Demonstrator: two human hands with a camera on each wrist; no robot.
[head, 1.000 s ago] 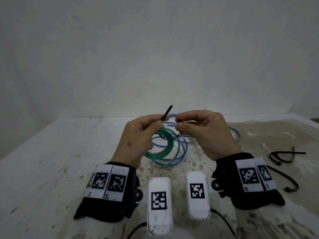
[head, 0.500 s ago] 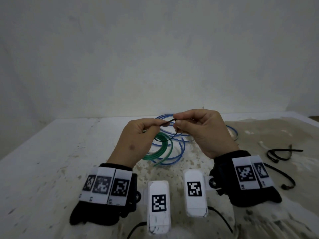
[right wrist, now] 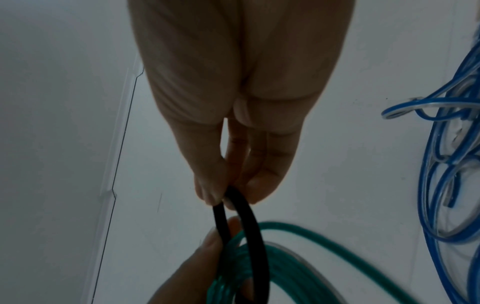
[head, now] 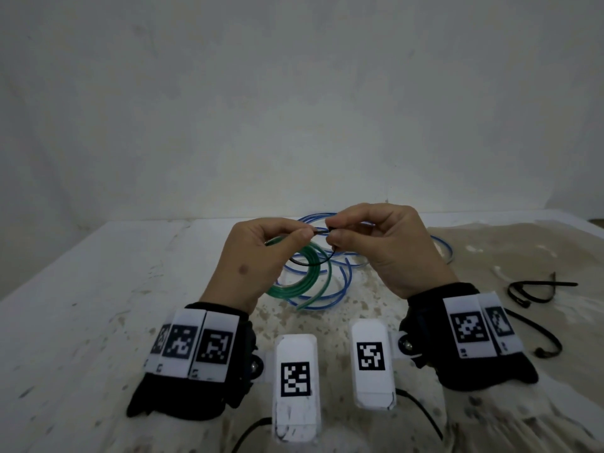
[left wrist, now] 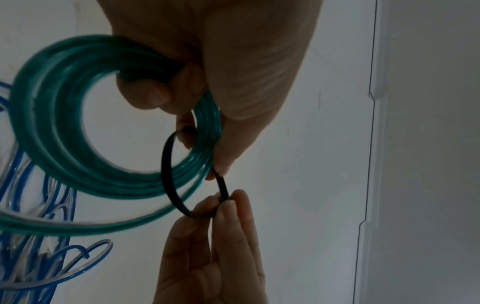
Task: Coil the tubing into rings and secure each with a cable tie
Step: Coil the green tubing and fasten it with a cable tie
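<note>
A coil of green tubing (head: 302,282) (left wrist: 64,115) (right wrist: 298,257) hangs from my left hand (head: 261,253) (left wrist: 207,82), whose curled fingers hold the coil while its thumb and forefinger pinch one end of a black cable tie (head: 310,259) (left wrist: 167,172) (right wrist: 249,236). The tie loops around the green strands. My right hand (head: 376,243) (left wrist: 218,236) (right wrist: 233,144) pinches the tie's other end between thumb and fingertips, close to the left hand, above the table. Loose blue tubing (head: 343,279) (left wrist: 39,257) (right wrist: 446,164) lies on the table (head: 98,289) under both hands.
Spare black cable ties (head: 536,289) lie on the table to the right of my right wrist, another (head: 549,341) nearer the front. A pale wall rises behind the table's far edge. Wrist cameras with tags sit below both hands.
The tie's free tail, which stuck up between the hands, has been brought down to the right hand's fingertips, so the tie now forms a loop around the green coil. Both hands rose slightly.
</note>
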